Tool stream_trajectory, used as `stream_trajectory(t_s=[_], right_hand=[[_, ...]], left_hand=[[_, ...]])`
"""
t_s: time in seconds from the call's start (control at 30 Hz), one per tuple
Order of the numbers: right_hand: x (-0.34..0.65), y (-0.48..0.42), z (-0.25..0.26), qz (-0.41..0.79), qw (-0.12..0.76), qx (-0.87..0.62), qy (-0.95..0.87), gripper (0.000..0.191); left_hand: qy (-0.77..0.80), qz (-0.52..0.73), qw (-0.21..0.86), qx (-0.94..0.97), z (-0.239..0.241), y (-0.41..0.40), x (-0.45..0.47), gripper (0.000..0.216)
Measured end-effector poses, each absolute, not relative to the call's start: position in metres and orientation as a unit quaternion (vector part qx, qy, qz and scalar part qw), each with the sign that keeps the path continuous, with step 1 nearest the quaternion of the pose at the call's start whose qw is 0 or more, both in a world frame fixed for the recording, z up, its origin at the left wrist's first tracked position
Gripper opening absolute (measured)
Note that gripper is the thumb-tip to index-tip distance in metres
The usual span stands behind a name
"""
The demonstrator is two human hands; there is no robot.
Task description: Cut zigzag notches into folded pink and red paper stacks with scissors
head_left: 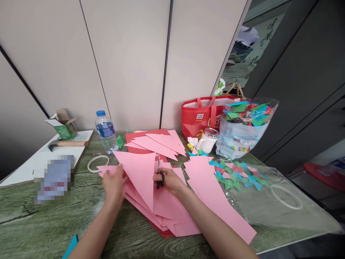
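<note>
My right hand [170,180] is closed around the black handles of a pair of scissors [161,180], whose blades point away from me beside the edge of a pink paper triangle [141,172]. At the triangle's left side, my left hand [114,185] pinches pink paper between thumb and fingers. Beneath both hands lies a fanned stack of pink paper sheets [161,212], with red paper showing at its lower edge. Further pink pieces [159,144] rest on red paper behind, and a long pink strip [212,194] with a notched edge lies to the right.
Small coloured paper pieces [234,174] lie on the right beside a clear plastic bag [269,208]. Behind them stand a filled bag [237,136], a white mug [207,141] and a red tote [190,118]. Leftward are a water bottle [105,131], a tape roll [93,164] and a hammer [70,143].
</note>
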State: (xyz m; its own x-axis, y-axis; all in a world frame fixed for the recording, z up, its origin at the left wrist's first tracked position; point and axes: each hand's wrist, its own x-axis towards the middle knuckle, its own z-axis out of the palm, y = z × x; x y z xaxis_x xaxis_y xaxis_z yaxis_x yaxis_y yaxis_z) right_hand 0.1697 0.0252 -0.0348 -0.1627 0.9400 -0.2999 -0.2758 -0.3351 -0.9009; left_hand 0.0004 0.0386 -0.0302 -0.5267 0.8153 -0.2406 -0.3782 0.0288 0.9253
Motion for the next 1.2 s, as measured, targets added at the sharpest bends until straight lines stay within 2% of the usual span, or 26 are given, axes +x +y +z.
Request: stream_trajectory(t_s=[0.17,0.3,0.53,0.7,0.87,1.0,1.2], right_hand=[[0.171,0.021,-0.036,0.649,0.446,-0.465,-0.405,0.022],[0.178,0.019,-0.034,0.589,0.478,-0.467,-0.455,0.022],[0.214,0.024,-0.03,0.36,0.646,-0.501,-0.45,0.032],[0.224,0.023,-0.039,0.414,0.631,-0.493,-0.433,0.039],[0.222,0.019,-0.039,0.434,0.639,-0.475,-0.422,0.039],[0.227,0.018,-0.034,0.422,0.659,-0.459,-0.42,0.037],[0.233,0.014,-0.029,0.439,0.658,-0.446,-0.419,0.035]], left_hand=[[0.568,0.587,0.54,0.2,-0.025,0.032,0.007,0.017],[0.554,0.578,0.558,0.219,-0.017,0.025,0.01,0.009],[0.493,0.643,0.513,0.283,-0.003,0.016,0.015,0.026],[0.447,0.674,0.466,0.358,-0.007,0.016,0.017,0.035],[0.443,0.579,0.542,0.417,-0.011,0.015,0.017,0.041],[0.468,0.516,0.564,0.443,-0.015,0.013,0.016,0.056],[0.467,0.532,0.579,0.405,-0.013,0.015,0.017,0.059]])
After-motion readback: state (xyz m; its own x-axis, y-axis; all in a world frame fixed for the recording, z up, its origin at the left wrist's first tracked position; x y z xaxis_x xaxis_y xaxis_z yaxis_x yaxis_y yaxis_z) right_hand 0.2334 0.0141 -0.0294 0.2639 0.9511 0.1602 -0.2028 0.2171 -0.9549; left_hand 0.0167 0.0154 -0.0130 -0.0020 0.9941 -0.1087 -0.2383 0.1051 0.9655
